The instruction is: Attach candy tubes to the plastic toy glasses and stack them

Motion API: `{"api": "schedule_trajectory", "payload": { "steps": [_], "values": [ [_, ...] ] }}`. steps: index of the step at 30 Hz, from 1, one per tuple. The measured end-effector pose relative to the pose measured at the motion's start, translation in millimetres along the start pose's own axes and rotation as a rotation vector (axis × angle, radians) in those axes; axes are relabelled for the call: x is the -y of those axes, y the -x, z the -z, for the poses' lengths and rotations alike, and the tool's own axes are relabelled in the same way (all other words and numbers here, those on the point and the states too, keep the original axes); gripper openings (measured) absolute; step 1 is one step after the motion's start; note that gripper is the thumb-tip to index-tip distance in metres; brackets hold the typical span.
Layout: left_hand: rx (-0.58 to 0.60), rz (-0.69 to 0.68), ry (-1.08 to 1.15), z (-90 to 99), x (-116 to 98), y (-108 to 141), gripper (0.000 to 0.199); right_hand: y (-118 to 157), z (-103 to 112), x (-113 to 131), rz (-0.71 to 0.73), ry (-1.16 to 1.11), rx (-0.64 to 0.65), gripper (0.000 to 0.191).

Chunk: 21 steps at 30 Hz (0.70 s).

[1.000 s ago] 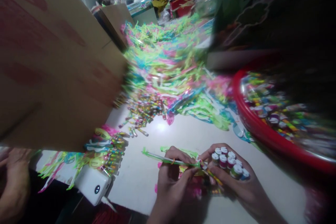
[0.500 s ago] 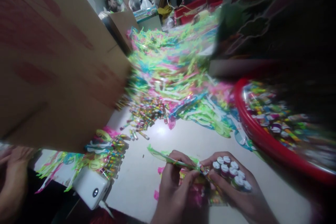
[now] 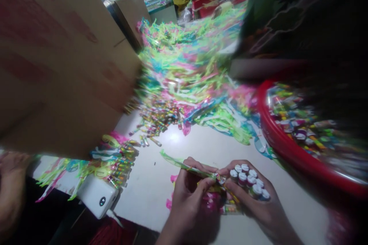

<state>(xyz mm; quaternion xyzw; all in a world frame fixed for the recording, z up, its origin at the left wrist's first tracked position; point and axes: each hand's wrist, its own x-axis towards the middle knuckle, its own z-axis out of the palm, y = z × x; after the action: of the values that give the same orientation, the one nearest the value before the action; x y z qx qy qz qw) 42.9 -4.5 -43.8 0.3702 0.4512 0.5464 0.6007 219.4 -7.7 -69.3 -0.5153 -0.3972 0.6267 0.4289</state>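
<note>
My left hand (image 3: 186,193) is closed, pinching a thin green plastic strip (image 3: 174,160) whose free end sticks out to the upper left. My right hand (image 3: 263,208) is curled round a bundle of small white-capped tubes (image 3: 250,180), their caps facing up. Between both hands, thumbs and fingertips meet at a small colourful piece (image 3: 220,178) at the strip's right end; its exact form is blurred. Under the hands lie pink and yellow plastic pieces (image 3: 211,201) and a printed tube (image 3: 230,209), partly hidden by my fingers.
A red basin (image 3: 266,122) full of small tubes stands at the right. Cardboard (image 3: 71,65) blocks the left. Plastic strips (image 3: 186,69) and loose tubes (image 3: 158,116) are heaped at the back. A white power bank (image 3: 96,197) lies near another person's arm (image 3: 11,191).
The whole view has shifted slightly, so most things sit a little higher. Both hands stay together on the small piece, with the fingers only slightly moved.
</note>
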Motion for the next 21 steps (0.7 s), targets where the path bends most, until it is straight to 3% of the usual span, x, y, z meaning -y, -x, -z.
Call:
{"api": "schedule_trajectory", "payload": {
  "steps": [6, 21],
  "values": [
    [0.061, 0.028, -0.015, 4.2, 0.2, 1.1, 0.023, -1.0, 2.3, -2.4, 0.0, -0.084, -0.031, 0.045],
    [-0.046, 0.035, -0.05, 0.3, 5.7, 8.6, 0.023, 1.4, -4.8, 4.3, -0.012, -0.005, -0.029, 0.044]
  ]
}}
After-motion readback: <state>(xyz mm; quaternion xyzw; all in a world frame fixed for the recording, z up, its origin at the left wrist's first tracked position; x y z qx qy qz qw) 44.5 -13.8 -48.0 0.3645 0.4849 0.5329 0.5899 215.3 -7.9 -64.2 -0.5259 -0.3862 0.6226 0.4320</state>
